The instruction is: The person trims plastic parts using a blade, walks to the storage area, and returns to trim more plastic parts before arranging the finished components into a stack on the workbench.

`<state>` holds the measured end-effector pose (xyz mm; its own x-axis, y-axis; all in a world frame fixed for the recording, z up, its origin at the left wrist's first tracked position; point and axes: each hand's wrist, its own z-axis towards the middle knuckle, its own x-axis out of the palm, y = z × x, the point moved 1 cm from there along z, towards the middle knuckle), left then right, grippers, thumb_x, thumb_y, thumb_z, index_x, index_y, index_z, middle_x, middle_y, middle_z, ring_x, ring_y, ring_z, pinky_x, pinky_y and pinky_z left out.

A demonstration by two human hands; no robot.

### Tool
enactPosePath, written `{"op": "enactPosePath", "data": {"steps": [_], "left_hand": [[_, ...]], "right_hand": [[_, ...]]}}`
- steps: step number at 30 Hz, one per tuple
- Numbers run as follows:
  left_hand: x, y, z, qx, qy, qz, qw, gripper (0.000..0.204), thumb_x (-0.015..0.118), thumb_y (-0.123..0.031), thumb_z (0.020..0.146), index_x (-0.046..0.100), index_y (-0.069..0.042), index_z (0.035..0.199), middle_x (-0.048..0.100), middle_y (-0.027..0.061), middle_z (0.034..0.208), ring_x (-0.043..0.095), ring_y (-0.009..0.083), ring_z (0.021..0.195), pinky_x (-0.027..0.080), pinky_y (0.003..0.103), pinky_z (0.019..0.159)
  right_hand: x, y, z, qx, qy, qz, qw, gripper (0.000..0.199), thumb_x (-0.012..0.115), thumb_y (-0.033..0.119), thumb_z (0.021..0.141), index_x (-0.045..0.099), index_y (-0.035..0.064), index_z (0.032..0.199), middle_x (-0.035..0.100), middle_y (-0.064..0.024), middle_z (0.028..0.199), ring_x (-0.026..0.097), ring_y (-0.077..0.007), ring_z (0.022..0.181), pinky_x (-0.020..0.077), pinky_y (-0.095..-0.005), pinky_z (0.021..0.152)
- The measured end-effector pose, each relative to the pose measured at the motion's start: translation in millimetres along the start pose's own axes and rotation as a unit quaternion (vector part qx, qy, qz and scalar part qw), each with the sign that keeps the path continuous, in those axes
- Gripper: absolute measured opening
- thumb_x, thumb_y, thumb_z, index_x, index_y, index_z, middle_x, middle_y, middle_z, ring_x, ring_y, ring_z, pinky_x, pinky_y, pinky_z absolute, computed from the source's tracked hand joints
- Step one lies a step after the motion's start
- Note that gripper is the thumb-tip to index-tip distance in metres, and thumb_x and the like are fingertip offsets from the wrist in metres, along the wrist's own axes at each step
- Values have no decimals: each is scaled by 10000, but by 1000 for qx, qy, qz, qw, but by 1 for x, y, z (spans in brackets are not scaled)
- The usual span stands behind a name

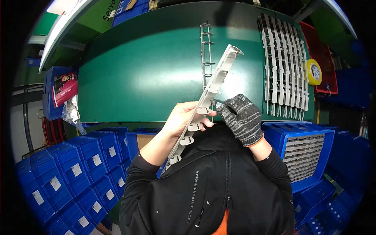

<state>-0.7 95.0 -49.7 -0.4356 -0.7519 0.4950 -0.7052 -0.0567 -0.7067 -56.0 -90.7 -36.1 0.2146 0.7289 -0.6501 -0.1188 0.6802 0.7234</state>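
A long pale grey strip (222, 74) with rounded tabs along its length slants across my front, its upper end over the table and its lower end against my jacket. My bare left hand (181, 117) is wrapped round its middle. My right hand (242, 117), in a dark striped knit glove, is closed beside the strip, thumb and fingers pinched near one of the tabs. A small shiny bit shows at its fingertips, too small to name. Behind the held strip, a similar narrow strip with cross tabs (203, 49) lies on the green table (137, 74).
Several like strips (284, 66) lie side by side at the table's right, next to a yellow tape roll (313, 72) and a red crate (331, 70). A blue crate (331, 150) of strips stands at my right. Blue bins (62, 172) are stacked at left.
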Motion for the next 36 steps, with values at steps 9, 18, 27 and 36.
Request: {"op": "enactPosePath", "data": {"steps": [9,18,27,36], "left_hand": [[-4,1,0,-9,1,-6,1000,345,571,-194,832,530,36,1085,617,159,932,634,182,685,521,255,546],[3,-1,0,2,-8,-8,1000,276,594,-172,809,563,46,976,628,162,869,634,201,618,522,263,505],[1,2,4,-17,7,-53,998,276,585,-182,816,552,44,970,621,179,873,632,208,621,520,268,496],[7,0,3,-8,-13,-14,1000,267,582,-177,817,556,44,966,623,174,870,631,201,616,524,272,503]], "right_hand": [[-13,-17,-1,64,-30,113,991,149,589,169,777,620,24,763,563,-126,671,544,-285,604,426,-363,560],[-8,-16,16,-16,-10,-16,1000,154,527,170,822,602,38,794,571,-143,673,563,-304,622,428,-386,557],[-13,-19,8,174,-18,289,941,203,500,154,864,615,-13,868,540,-19,606,481,-74,527,387,-225,498],[-16,-19,14,26,-13,42,999,152,528,142,830,618,23,800,565,-88,612,550,-196,536,418,-293,514]]}}
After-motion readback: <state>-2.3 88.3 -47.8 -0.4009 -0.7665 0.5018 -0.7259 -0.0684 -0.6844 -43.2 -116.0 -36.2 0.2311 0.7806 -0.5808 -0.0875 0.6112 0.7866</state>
